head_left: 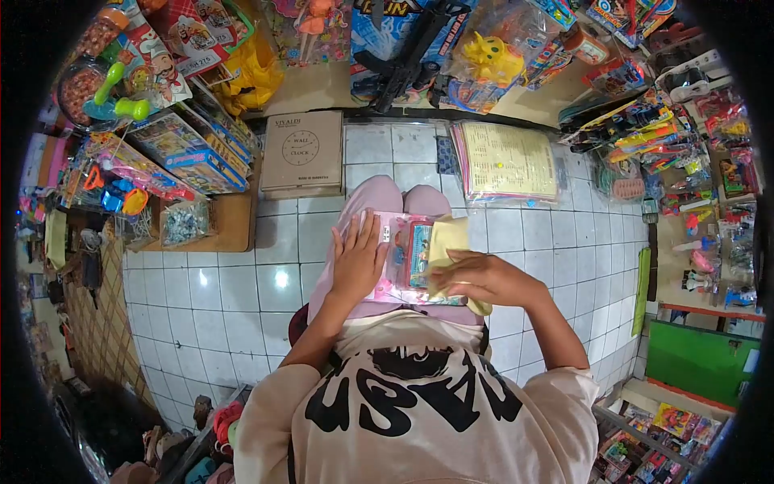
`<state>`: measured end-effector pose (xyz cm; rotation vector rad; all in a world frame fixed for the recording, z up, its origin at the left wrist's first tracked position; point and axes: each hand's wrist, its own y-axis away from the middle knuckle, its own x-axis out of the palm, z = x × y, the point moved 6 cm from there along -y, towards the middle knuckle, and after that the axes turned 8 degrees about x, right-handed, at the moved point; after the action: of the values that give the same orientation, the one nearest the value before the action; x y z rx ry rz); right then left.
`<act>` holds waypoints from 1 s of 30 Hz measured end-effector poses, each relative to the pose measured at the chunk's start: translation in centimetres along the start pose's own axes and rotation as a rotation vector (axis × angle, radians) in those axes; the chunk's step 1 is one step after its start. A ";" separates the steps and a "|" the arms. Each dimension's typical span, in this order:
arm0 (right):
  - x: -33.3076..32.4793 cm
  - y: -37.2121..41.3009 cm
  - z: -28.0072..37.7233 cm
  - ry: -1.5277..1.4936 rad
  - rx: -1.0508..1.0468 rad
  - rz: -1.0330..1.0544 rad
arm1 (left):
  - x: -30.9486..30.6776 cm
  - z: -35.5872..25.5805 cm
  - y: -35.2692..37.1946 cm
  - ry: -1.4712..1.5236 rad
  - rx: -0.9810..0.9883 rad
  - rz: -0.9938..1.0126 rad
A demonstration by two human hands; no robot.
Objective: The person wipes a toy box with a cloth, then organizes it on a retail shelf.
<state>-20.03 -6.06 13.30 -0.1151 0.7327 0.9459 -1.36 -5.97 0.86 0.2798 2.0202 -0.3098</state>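
A pink toy package [392, 276] with a clear plastic front lies across my lap. Through its plastic a small blue-and-red boxed piece [419, 252] shows. My left hand [359, 256] rests flat on the left side of the package, fingers stretched out and slightly apart. A pale yellow cloth [448, 237] covers the package's right side and hangs past its edge. My right hand [490, 279] presses on the cloth with bent fingers and grips it; its fingertips are partly hidden in the folds.
A cardboard wall clock box [301, 153] stands on the tiled floor [278, 286] ahead left. Ahead right lies a stack of plastic-wrapped printed sheets [506, 161]. Hanging and boxed toys crowd the left, back and right. A black toy gun [411, 56] hangs at the back.
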 end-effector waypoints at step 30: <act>-0.1 4.3 -8.0 -2.196 -0.333 -0.460 | 0.3 0.5 0.2 0.010 -0.027 0.035</act>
<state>-27.59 -6.75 8.26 0.4285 -1.4269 0.2865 -1.07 -5.95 0.35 0.2999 2.0255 -0.2599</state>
